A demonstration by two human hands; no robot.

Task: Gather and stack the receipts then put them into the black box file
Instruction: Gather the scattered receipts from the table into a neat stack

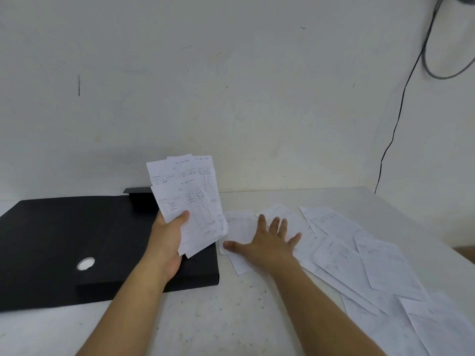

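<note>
I see soft, even, rather dim light with faint shadows. My wide lens bends the table [257, 317] edges, and the loose receipts [359, 258] look blurred.

White speckled table [226, 314]; lying flat on it, black box file [77, 242] left, scattered receipts [365, 263] right.

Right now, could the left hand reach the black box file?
Probably yes: the left hand hovers right over the black box file, nothing between, but its grip is full of receipts.
</note>
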